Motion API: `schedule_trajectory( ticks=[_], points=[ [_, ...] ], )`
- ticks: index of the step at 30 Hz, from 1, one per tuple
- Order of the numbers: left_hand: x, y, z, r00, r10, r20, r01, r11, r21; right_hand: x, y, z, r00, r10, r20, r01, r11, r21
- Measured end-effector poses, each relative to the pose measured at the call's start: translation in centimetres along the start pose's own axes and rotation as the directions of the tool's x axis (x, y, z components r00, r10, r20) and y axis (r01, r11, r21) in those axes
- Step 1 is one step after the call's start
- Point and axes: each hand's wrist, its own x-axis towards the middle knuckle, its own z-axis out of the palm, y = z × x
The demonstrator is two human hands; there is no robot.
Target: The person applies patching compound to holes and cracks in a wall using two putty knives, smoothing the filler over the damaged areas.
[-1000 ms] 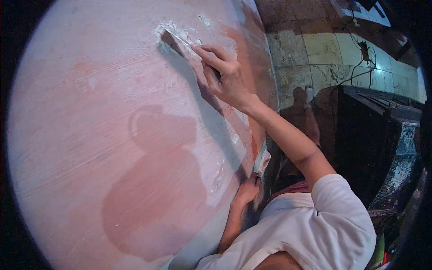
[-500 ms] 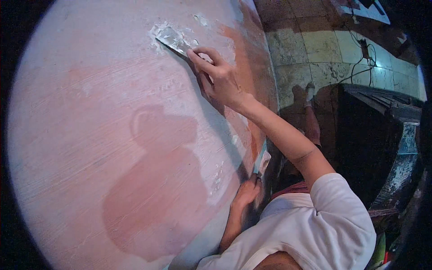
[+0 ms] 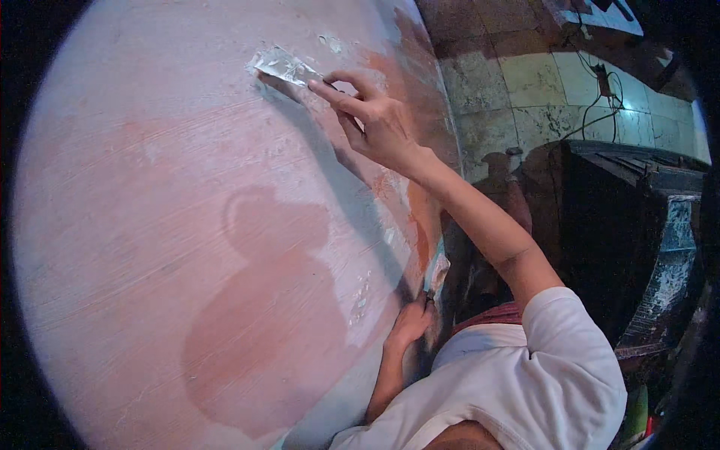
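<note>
My right hand [image 3: 379, 124] grips a putty knife [image 3: 286, 67], its fingers closed near the base of the blade. Pale wet putty coats the blade, and its shadow falls on the wall just below it, so most of the blade stands off the surface. Whether its tip touches the wall I cannot tell. Lower down, near my body, my left hand [image 3: 411, 322] is closed round the dark handle of a second scraper [image 3: 436, 271]. That one has a teal blade with a lump of putty on it. The pink, patchy wall [image 3: 150, 225] fills the left side.
An orange-brown strip [image 3: 420, 202] runs along the wall's right edge. Beyond it lie worn floor tiles [image 3: 532, 79] with a cable and dark socket box [image 3: 604, 81]. A bulky dark piece of furniture [image 3: 600, 210] with whitish smears stands at the right.
The putty knife has tilted away from the wall, and its shadow has parted from the blade. My right hand has shifted slightly right and down. My left hand is nearly unchanged.
</note>
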Motion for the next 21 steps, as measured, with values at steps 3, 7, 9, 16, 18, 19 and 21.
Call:
schedule_trajectory(
  ticks=[3, 7, 9, 16, 18, 19, 21],
  points=[
    [0.0, 0.3, -0.2, 0.999, -0.03, 0.039, 0.029, 0.999, 0.028, -0.1, 1.4, 1.0, 1.0, -0.022, -0.005, 0.022, 0.999, 0.024],
    [0.2, -0.3, 0.4, 0.999, -0.032, 0.024, 0.031, 0.999, 0.033, 0.4, 2.3, 1.7, 0.995, -0.085, -0.047, 0.086, 0.996, 0.018],
    [0.1, 0.1, 0.0, 0.998, -0.055, 0.035, 0.054, 0.998, 0.044, 0.2, 2.3, 2.4, 0.999, -0.044, -0.011, 0.045, 0.998, 0.037],
    [0.4, -1.4, 0.7, 0.997, 0.043, -0.059, -0.037, 0.995, 0.092, -0.8, 2.5, 0.0, 0.997, -0.003, 0.073, 0.006, 0.999, -0.049],
    [0.2, -0.2, 0.3, 0.999, -0.038, -0.018, 0.039, 0.998, 0.051, -2.1, 3.8, -1.4, 0.995, 0.028, 0.096, -0.017, 0.994, -0.111],
    [0.0, 0.1, 0.3, 0.991, -0.13, 0.026, 0.13, 0.992, 0.002, -2.1, 3.5, -1.9, 0.99, 0.065, 0.126, -0.044, 0.986, -0.162],
    [0.0, -0.3, 0.3, 0.995, -0.101, 0.018, 0.101, 0.995, -0.014, -1.5, 2.9, -2.0, 0.998, 0.015, 0.065, -0.007, 0.993, -0.116]
  ],
)
